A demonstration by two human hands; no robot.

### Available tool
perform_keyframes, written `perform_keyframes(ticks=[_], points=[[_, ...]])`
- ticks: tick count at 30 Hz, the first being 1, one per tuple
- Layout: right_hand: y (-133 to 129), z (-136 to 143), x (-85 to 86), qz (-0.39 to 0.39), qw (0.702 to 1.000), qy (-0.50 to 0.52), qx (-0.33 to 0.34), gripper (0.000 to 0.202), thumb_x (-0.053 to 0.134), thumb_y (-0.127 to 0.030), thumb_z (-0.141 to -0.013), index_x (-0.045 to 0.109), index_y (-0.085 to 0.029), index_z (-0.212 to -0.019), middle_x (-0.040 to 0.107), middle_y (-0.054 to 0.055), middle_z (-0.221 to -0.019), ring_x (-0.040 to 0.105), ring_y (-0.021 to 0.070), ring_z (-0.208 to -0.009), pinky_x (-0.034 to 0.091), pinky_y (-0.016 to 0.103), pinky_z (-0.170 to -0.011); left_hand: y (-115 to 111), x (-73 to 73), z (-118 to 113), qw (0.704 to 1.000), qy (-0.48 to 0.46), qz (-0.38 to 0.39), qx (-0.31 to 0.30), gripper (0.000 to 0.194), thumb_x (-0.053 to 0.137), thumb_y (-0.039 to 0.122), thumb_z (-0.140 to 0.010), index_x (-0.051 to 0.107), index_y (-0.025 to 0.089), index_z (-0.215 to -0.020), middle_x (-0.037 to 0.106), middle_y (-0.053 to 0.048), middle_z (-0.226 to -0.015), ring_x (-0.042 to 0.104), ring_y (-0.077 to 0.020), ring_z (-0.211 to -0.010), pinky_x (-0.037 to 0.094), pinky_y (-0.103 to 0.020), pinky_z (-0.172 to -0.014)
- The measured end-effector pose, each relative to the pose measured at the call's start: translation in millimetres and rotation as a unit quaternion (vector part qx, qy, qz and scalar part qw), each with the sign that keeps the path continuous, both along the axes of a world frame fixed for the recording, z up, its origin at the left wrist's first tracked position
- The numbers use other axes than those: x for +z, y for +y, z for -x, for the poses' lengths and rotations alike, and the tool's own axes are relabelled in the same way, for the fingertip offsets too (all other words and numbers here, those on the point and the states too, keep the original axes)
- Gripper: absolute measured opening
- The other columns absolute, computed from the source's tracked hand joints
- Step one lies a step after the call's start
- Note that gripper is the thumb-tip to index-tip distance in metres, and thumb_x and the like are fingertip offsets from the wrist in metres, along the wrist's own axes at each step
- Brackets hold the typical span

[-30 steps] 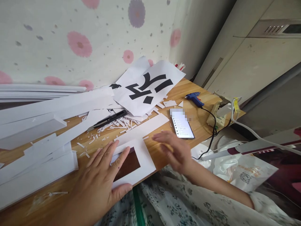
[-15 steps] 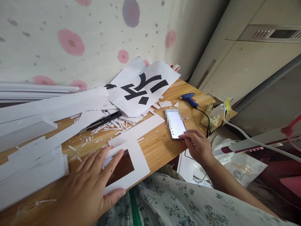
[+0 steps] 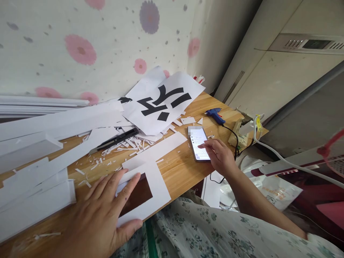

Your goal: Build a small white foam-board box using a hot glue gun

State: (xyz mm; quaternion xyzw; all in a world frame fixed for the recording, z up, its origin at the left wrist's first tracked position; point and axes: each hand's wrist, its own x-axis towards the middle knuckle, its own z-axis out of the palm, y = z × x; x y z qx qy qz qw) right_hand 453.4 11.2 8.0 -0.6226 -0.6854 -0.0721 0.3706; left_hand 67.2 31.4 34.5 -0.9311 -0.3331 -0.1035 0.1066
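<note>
My left hand [image 3: 99, 211] lies with fingers spread on a white board piece [image 3: 159, 184] that has a dark rectangular opening. Thumb and fingertips touch its surface near the table's front edge. My right hand [image 3: 221, 156] is over a smartphone [image 3: 198, 143], a fingertip at its lit screen, where a keyboard shows; the hand holds nothing. The phone lies flat on the wooden table. A black utility knife [image 3: 116, 139] rests among white offcuts [image 3: 138, 141], beyond my left hand. Behind them lies a paper sheet [image 3: 176, 84] printed with a large black character.
A blue glue gun [image 3: 215, 115] with a black cord lies behind the phone, beside a power strip [image 3: 238, 134] at the table's right end. White board strips [image 3: 61, 118] cover the left side. A white cable [image 3: 285, 154] hangs at right. The flowered wall [image 3: 113, 46] stands behind.
My right hand has moved up and left over the phone screen, and the display has switched to one with a keyboard. The left hand stays on the board piece.
</note>
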Motion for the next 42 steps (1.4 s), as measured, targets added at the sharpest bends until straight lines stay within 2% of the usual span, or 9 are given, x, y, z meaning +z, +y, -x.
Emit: perform_keyframes(ticks=[4, 16, 22, 25, 30, 42], points=[[3, 3, 1.5, 0.023, 0.999, -0.01, 0.027, 0.019, 0.047, -0.018, -0.092, 0.066, -0.022, -0.087, 0.071, 0.006, -0.086, 0.065, 0.0231, -0.086, 0.052, 0.041, -0.079, 0, 1.4, -1, 1.0, -0.001, -0.009, -0.008, 0.08, 0.046, 0.065, -0.085, 0.026, 0.026, -0.151, 0.045, -0.015, -0.145, 0.052, -0.0375, -0.118, 0.038, -0.052, -0.097], [8, 4, 1.4, 0.03, 0.998, -0.044, 0.036, 0.02, 0.046, -0.021, -0.093, 0.065, -0.023, -0.089, 0.07, 0.007, -0.087, 0.063, 0.0239, -0.085, 0.047, 0.046, -0.087, 2, 6.4, -3, 0.999, 0.007, -0.041, -0.032, 0.078, 0.047, 0.063, -0.086, 0.033, 0.019, -0.148, 0.049, -0.019, -0.14, 0.055, -0.0376, -0.113, 0.037, -0.05, -0.093], [-10, -13, 3.1, -0.041, 0.998, 0.028, -0.041, 0.019, 0.048, -0.014, -0.086, 0.062, -0.024, -0.076, 0.07, 0.002, -0.073, 0.064, 0.0215, -0.076, 0.051, 0.041, -0.078, 3, 5.3, -4, 0.999, 0.009, -0.025, -0.027, 0.08, 0.046, 0.063, -0.086, 0.028, 0.02, -0.15, 0.046, -0.018, -0.143, 0.053, -0.0374, -0.116, 0.037, -0.05, -0.094], [-19, -19, 1.2, -0.044, 0.998, 0.02, -0.038, 0.02, 0.049, -0.013, -0.081, 0.06, -0.025, -0.07, 0.068, -0.001, -0.066, 0.063, 0.0209, -0.07, 0.05, 0.043, -0.081, 3, 5.2, -3, 0.999, 0.006, -0.025, -0.033, 0.08, 0.048, 0.063, -0.085, 0.027, 0.02, -0.15, 0.047, -0.018, -0.142, 0.053, -0.0371, -0.115, 0.036, -0.05, -0.094], [-22, -18, -2.2, -0.017, 0.999, 0.01, -0.025, 0.02, 0.049, -0.014, -0.081, 0.062, -0.024, -0.07, 0.068, 0.001, -0.07, 0.061, 0.0206, -0.07, 0.05, 0.042, -0.077, 3, 4.7, -2, 0.999, -0.002, -0.021, -0.032, 0.079, 0.047, 0.062, -0.086, 0.028, 0.02, -0.15, 0.046, -0.018, -0.142, 0.051, -0.0373, -0.118, 0.035, -0.05, -0.096], [-3, -9, 0.6, 0.013, 1.0, -0.025, -0.013, 0.018, 0.049, -0.017, -0.088, 0.065, -0.022, -0.082, 0.07, 0.006, -0.081, 0.062, 0.0233, -0.08, 0.049, 0.043, -0.081, 1, 3.4, -1, 1.0, 0.003, -0.006, -0.019, 0.082, 0.047, 0.066, -0.084, 0.027, 0.023, -0.151, 0.044, -0.017, -0.145, 0.05, -0.0379, -0.12, 0.035, -0.05, -0.096]])
